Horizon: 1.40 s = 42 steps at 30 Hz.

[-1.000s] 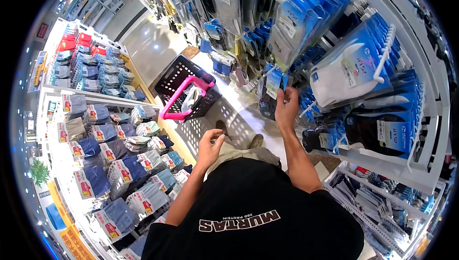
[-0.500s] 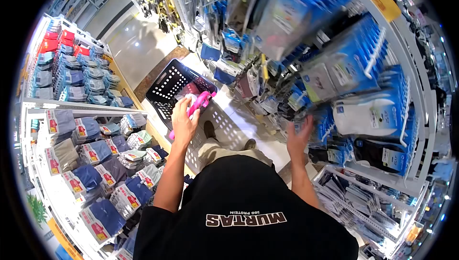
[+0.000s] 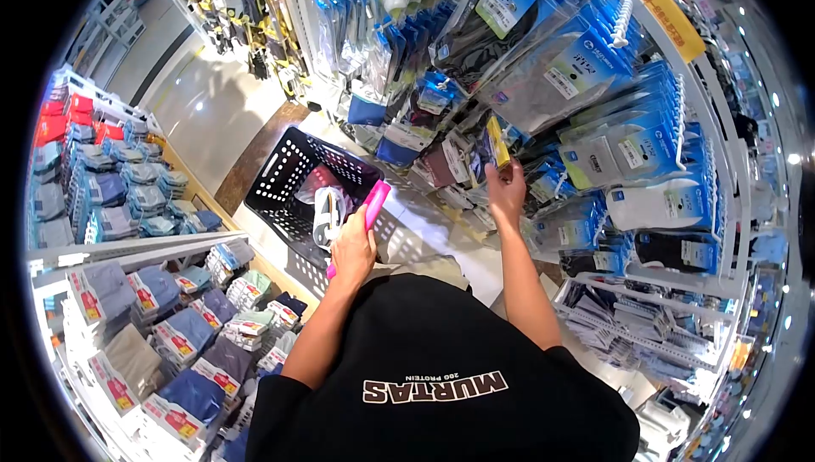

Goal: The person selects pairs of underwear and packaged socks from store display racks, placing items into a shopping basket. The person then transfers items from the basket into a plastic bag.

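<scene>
Head view: at the right, blue-headed sock packets [image 3: 654, 203] hang so densely that a slow, straight pull or push there would probably catch the fewest neighbours. Ahead of the body is a black perforated shopping basket [image 3: 273, 171], best kept level by a firm hold on its pink handle [image 3: 379, 201]. The left hand [image 3: 354, 245] has its fingers curled around that handle. At the right hand [image 3: 507, 194], among the hanging goods, is a slim yellow packet [image 3: 497, 141], likely easiest handled by its edge. The right thumb and fingers are narrowly spaced at its lower end; whether they grip or merely touch it, I cannot tell.
</scene>
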### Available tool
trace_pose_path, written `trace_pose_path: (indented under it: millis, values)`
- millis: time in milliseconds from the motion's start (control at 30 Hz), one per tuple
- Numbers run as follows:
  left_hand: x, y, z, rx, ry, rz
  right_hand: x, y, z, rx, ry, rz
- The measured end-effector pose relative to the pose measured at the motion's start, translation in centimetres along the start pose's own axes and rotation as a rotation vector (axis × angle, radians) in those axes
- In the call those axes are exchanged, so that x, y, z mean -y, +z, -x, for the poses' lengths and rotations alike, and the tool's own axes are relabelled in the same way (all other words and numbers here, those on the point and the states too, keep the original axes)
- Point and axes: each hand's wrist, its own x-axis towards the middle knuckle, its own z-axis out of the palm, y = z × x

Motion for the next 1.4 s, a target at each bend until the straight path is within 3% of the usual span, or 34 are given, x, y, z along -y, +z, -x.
trace_pose_path:
  millis: [167, 233, 400, 467, 600, 667, 700, 800, 967, 1100, 1200, 1233, 1267, 1333, 1400]
  values:
    - [1.8, -1.7, -1.4, 0.029, -0.007, 0.061, -0.1, 0.4, -0.1, -0.011, 0.002, 0.114]
    - [1.8, -2.9, -2.2, -0.104, 0.079, 0.062, 0.0, 0.0, 1.3, -0.065, -0.051, 0.167]
    - [0.3, -5.3, -3.6, -0.17, 0.207, 0.077, 3.9, -2.1, 4.7, -0.026, -0.126, -0.14]
    - [-1.0, -5.3, -4.2, -0.099, 0.246, 0.239, 6.6, -2.0, 5.2, -0.013, -0.154, -0.241]
    - [-2.8, -2.9, -4.5, 0.123, 0.2, 0.638, 5.8, -1.9, 5.8, 0.158, 0.231, -0.613]
    - [-3.9, -2.5, -3.8, 0.426, -0.173, 1.075, 6.5, -0.5, 6.2, 0.187, 0.348, -0.831]
    - [-3.8, -2.6, -3.8, 0.443, -0.095, 0.992, 6.6, -0.2, 6.5, 0.186, 0.393, -0.856]
    - [-3.4, -3.4, -2.5, 0.683, -0.319, 1.237, 6.2, 0.2, 7.1, 0.184, 0.417, -0.906]
    - [-2.7, -4.8, -1.7, 0.634, -0.31, 1.131, 5.5, 1.1, 8.5, 0.234, 0.431, -0.857]
    - [-4.1, -7.5, -1.7, 0.559, -0.092, 0.808, 7.5, 3.0, 9.1, 0.11, 0.538, -0.928]
    - [-6.4, -9.8, -2.4, 0.612, 0.378, 0.816, 4.9, 3.8, 9.6, 0.141, 0.791, -1.066]
    - [-6.8, -9.8, -2.7, 0.67, 0.489, 0.788, 6.0, 3.7, 9.5, 0.23, 0.903, -1.224]
    - [-7.4, -9.9, -2.7, 0.731, 0.559, 0.742, 2.4, 3.6, 9.5, 0.554, 0.78, -1.489]
    - [-8.3, -9.0, -2.2, 0.699, 0.687, 0.617, 0.8, 5.2, 9.3, 0.835, 0.731, -1.779]
    - [-8.6, -8.6, -2.2, 0.648, 0.736, 0.591, 0.3, 5.2, 9.0, 0.909, 0.734, -1.836]
